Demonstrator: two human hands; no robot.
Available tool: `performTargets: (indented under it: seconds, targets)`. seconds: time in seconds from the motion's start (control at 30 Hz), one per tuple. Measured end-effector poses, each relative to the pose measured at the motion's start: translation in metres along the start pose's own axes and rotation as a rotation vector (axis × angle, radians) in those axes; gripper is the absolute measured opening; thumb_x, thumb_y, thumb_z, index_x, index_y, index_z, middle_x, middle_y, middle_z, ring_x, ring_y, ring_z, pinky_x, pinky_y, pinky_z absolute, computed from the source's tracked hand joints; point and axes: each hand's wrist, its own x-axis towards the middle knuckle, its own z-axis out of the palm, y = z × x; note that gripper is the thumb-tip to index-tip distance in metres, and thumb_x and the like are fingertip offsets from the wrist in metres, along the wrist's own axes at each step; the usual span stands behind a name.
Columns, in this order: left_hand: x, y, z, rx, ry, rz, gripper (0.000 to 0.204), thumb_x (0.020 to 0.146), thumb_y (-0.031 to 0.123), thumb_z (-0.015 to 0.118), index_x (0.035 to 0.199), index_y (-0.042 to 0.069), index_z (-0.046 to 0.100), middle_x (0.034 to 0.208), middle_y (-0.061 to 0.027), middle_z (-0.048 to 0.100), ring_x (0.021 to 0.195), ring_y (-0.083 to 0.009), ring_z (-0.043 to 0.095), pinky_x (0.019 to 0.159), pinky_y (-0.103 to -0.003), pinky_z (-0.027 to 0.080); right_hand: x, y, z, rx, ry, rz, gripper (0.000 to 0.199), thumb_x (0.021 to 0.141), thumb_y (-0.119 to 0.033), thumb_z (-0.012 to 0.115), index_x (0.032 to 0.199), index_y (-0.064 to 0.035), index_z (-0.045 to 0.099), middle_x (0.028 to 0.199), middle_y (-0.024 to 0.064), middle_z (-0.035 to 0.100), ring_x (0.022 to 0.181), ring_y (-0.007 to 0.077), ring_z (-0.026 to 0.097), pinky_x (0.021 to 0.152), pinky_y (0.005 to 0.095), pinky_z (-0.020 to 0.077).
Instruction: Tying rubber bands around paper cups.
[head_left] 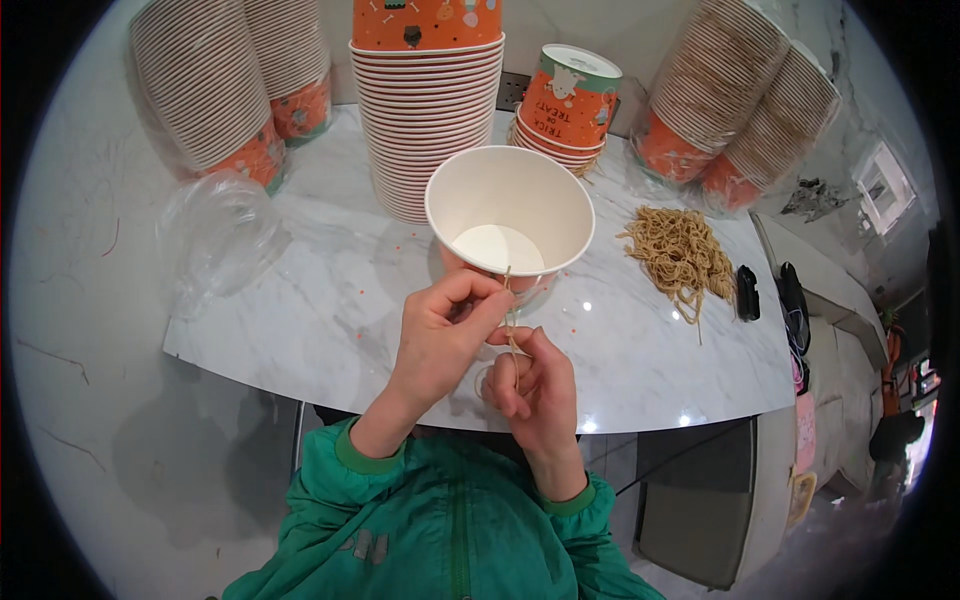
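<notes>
A paper bucket (462, 190) with a white inside and an orange outside stands upright on the marble table, its mouth facing me. Just in front of its near rim, my left hand (440, 325) pinches a thin strand of tan twine (515, 360) between thumb and fingertips. Lower and to the right, my right hand (540, 390) has its fingers curled around the same strand, which hangs down between the hands. Any knot or loop at the fingertips is too small to make out.
A tall stack of nested buckets (430, 130) rises behind. Beside it sits a shorter upside-down stack (568, 105). A pile of tan twine (680, 255) lies right, near a black object (747, 293). Crumpled clear plastic (225, 240) lies left. Wrapped bucket stacks (205, 85) line the wall.
</notes>
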Motion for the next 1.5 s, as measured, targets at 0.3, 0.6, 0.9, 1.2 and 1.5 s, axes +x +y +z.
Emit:
performTargets:
  seconds: [0.3, 0.6, 0.9, 1.2, 1.5]
  targets:
    - [-0.001, 0.002, 0.004, -0.04, 0.027, 0.059, 0.008, 0.095, 0.005, 0.069, 0.09, -0.001, 0.07, 0.074, 0.0044, 0.063, 0.068, -0.0011, 0.053, 0.06, -0.02, 0.042, 0.003, -0.006, 0.009, 0.061, 0.028, -0.011, 0.021, 0.108, -0.02, 0.055, 0.105, -0.0018, 0.064, 0.048, -0.0019, 0.042, 0.041, 0.0077, 0.03, 0.047, 0.0259, 0.028]
    - [0.0, 0.001, 0.002, 0.02, 0.114, 0.121, 0.008, 0.095, 0.004, 0.068, 0.089, -0.001, 0.069, 0.074, 0.0068, 0.059, 0.068, -0.0011, 0.047, 0.06, -0.021, 0.039, -0.003, -0.001, 0.007, 0.024, -0.022, 0.0, 0.021, 0.108, -0.019, 0.054, 0.104, -0.0016, 0.064, 0.05, 0.0004, 0.047, 0.041, 0.0083, 0.032, 0.047, 0.0257, 0.031]
    - [-0.011, 0.008, -0.013, 0.043, 0.046, 0.006, 0.009, 0.098, 0.004, 0.064, 0.103, -0.001, 0.07, 0.084, 0.0049, 0.064, 0.08, -0.0024, 0.056, 0.072, -0.02, 0.045, -0.019, -0.004, 0.003, -0.135, 0.011, 0.119, 0.036, 0.107, -0.027, 0.05, 0.127, 0.0008, 0.06, 0.08, 0.0094, 0.066, 0.059, 0.0107, 0.052, 0.052, 0.0226, 0.0399]
    - [-0.026, -0.007, -0.031, 0.096, -0.207, -0.053, 0.016, 0.098, 0.008, 0.065, 0.108, -0.001, 0.073, 0.104, -0.0041, 0.064, 0.086, -0.0093, 0.062, 0.077, -0.024, 0.05, -0.016, 0.006, -0.001, -0.179, 0.031, 0.04, 0.027, 0.11, -0.025, 0.049, 0.114, -0.0028, 0.064, 0.069, 0.0041, 0.059, 0.054, 0.0074, 0.048, 0.048, 0.0213, 0.0335]
    - [-0.022, 0.005, -0.01, 0.209, -0.096, 0.093, 0.007, 0.092, 0.0, 0.071, 0.097, -0.004, 0.073, 0.092, -0.0042, 0.065, 0.08, -0.0112, 0.067, 0.068, -0.025, 0.051, -0.014, 0.005, 0.006, -0.21, 0.066, -0.037, 0.026, 0.112, -0.024, 0.047, 0.11, -0.0029, 0.062, 0.059, 0.0062, 0.059, 0.042, 0.0087, 0.044, 0.041, 0.0224, 0.0323]
